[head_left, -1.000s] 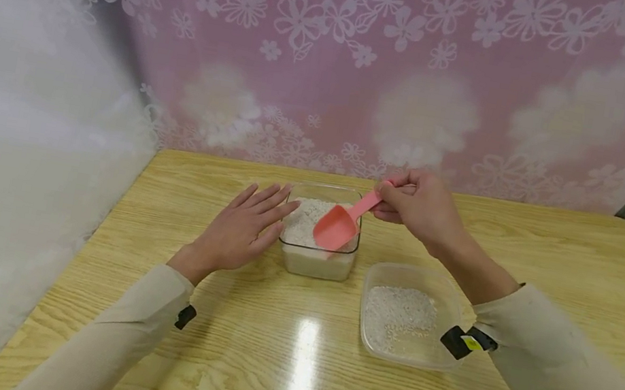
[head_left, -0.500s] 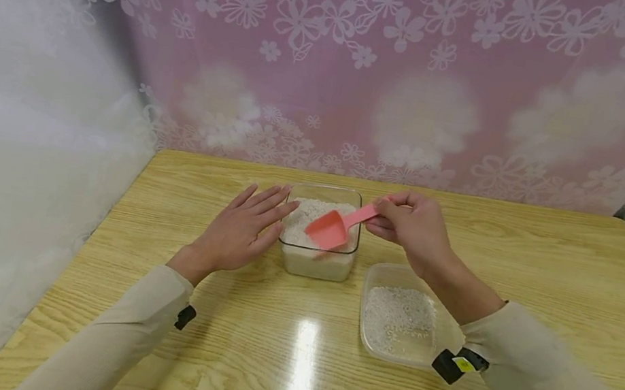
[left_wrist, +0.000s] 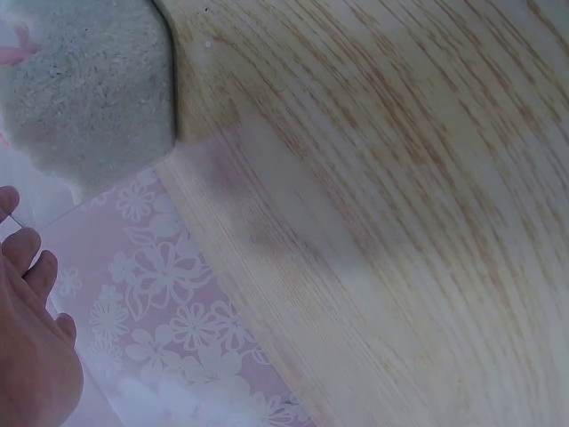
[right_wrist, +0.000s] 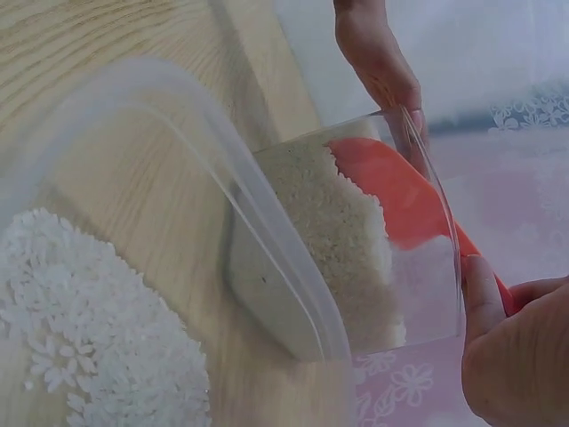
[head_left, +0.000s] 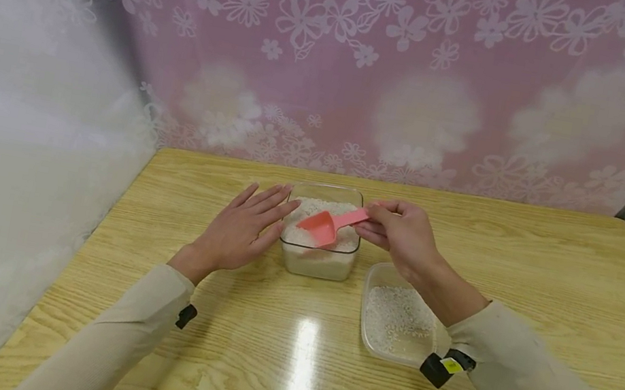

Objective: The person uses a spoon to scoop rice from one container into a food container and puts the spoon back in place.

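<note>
Head view: pink plastic scoop (head_left: 318,228), handle pinched by right hand (head_left: 405,237); farther left, handle lower than half a second ago. Lip meets white rice (head_left: 312,207) inside clear square glass container (head_left: 316,264), apparently digging in. Left hand (head_left: 238,231): fingers straight, touching container's side.

My cameras show a curtained-off nook, whether home or workroom I can't tell: pink flowered curtain (head_left: 330,87), pale sheeting (head_left: 12,172) at left, wood-grain table (head_left: 243,349).
</note>
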